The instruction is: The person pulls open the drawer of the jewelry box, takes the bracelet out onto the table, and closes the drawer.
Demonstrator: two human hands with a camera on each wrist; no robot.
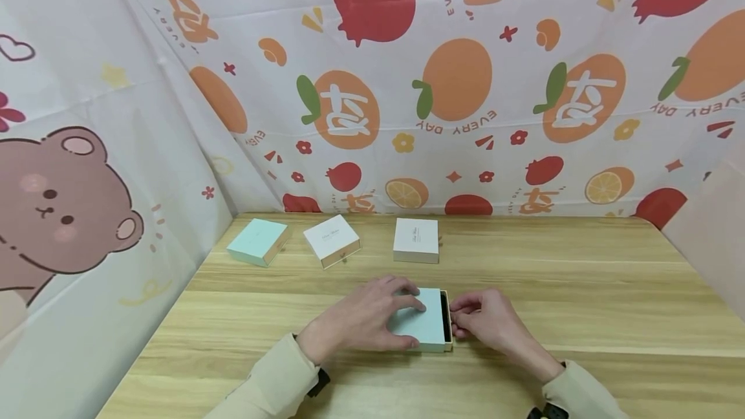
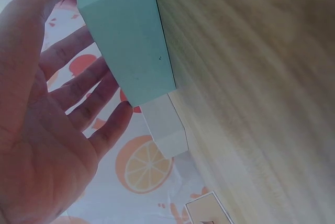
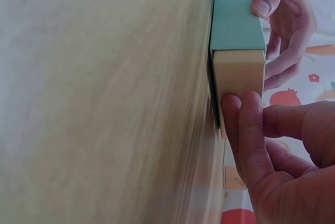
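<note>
A flat mint-green drawer box [image 1: 429, 323] lies on the table before me, its tan inner drawer [image 3: 238, 72] standing slightly out of the sleeve at the right. Dark lining shows in the gap. My left hand [image 1: 372, 317] holds the sleeve from the left, thumb along the near edge and fingers spread over the top towards the far edge. At the drawer's right end, my right hand [image 1: 491, 321] has its fingertips bunched in a pinch against the end face. Whatever lies between those fingertips is hidden.
Behind, in a row, stand another mint-green box [image 1: 256, 241], a white box [image 1: 333, 239] set at an angle, and a second white box [image 1: 416, 239]. The wooden table [image 1: 582, 283] ends at a fruit-print curtain [image 1: 465, 147].
</note>
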